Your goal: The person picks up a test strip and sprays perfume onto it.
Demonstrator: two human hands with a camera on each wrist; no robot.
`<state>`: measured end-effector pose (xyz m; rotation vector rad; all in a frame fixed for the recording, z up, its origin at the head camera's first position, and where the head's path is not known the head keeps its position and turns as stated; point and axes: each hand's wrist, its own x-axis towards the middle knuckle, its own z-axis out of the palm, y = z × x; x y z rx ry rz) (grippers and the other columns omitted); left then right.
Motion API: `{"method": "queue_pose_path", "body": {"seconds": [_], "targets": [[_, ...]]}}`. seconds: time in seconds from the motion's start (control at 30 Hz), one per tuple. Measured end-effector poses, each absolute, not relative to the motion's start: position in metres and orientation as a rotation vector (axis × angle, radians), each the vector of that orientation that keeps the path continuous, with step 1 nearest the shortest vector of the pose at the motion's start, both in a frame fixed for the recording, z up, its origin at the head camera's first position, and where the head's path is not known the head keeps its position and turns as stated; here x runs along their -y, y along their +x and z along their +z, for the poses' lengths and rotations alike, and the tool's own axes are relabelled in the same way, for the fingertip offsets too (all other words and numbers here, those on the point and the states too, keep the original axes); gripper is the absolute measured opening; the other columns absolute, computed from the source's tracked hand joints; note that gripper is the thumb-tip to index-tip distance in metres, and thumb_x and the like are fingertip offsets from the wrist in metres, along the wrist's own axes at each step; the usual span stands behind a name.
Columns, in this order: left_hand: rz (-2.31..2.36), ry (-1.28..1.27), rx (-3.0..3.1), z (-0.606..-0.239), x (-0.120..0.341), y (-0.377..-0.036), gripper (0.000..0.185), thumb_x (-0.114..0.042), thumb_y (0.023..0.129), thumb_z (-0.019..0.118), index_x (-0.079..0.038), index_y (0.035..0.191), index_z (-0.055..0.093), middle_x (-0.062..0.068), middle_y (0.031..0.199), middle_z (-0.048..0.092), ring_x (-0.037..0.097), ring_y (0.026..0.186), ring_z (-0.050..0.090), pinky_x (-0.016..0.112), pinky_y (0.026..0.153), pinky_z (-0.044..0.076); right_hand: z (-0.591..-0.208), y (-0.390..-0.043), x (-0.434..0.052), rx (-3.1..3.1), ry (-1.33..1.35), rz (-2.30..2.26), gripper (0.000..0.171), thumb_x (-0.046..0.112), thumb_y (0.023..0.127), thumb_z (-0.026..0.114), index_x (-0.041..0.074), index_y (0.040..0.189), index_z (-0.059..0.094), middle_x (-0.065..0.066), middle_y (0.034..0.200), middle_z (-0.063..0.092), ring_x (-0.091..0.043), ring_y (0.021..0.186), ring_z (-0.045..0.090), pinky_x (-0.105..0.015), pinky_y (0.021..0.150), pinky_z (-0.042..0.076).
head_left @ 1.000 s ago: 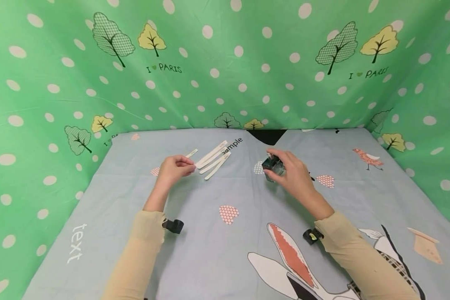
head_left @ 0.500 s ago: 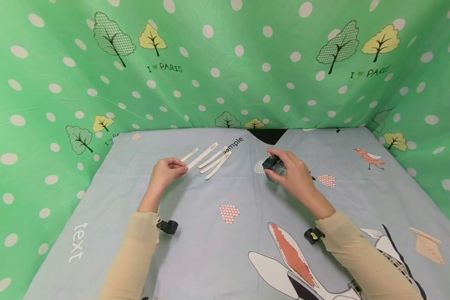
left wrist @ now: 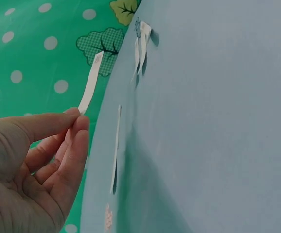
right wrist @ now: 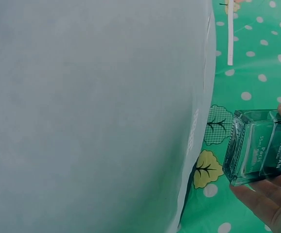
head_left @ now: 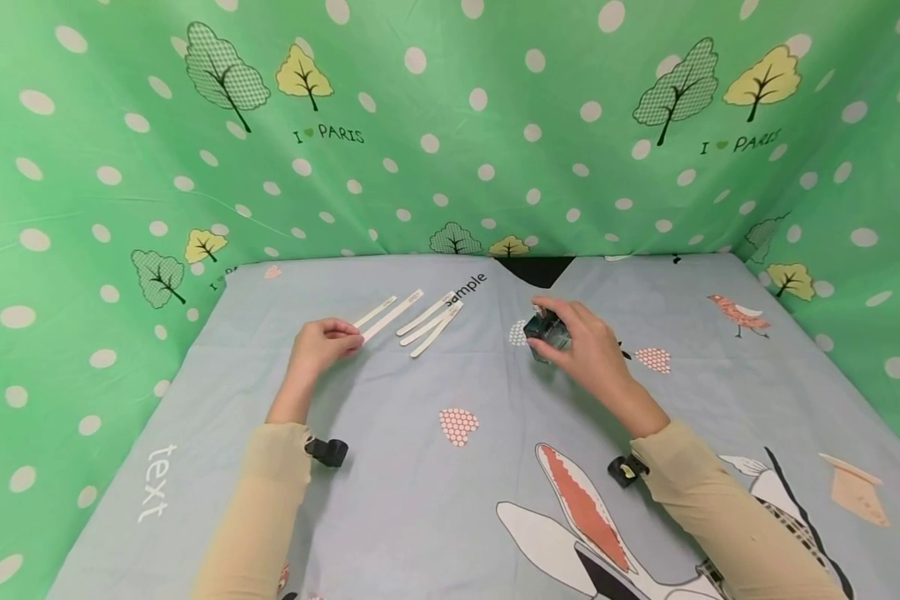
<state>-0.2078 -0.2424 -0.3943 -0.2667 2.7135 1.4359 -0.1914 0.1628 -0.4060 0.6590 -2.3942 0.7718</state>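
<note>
Perfume bottle (head_left: 546, 331), a square glass one with teal-tinted liquid, sits gripped in the person's right hand (head_left: 587, 350), fingers curled round its sides, right of centre and just above the blue-grey printed sheet (head_left: 420, 483). To the left, the left hand (head_left: 315, 350) pinches the near end of one white paper tester strip (head_left: 392, 315) between thumb and fingertips, lifting it clear. Three more strips (head_left: 429, 321) lie loosely fanned just beside it, within easy reach. Green polka-dot fabric (head_left: 450, 125) backs the scene.
</note>
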Motion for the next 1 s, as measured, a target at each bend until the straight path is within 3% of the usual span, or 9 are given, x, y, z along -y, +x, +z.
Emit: {"method": "queue_pose_path", "body": {"seconds": [1.0], "targets": [[1.583, -0.477, -2.533, -0.408, 0.261, -0.217, 0.030, -0.004, 0.090, 0.071, 0.011, 0.115, 0.065, -0.009, 0.073, 0.065, -0.002, 0.065, 0.065, 0.016, 0.069, 0.059, -0.407, -0.191, -0.164, 2.394, 0.648, 0.778, 0.061, 0.025, 0.080, 0.085, 0.019, 0.134, 0.058, -0.016, 0.110, 0.068, -0.034, 0.096, 0.069, -0.050, 0.077, 0.060]]}}
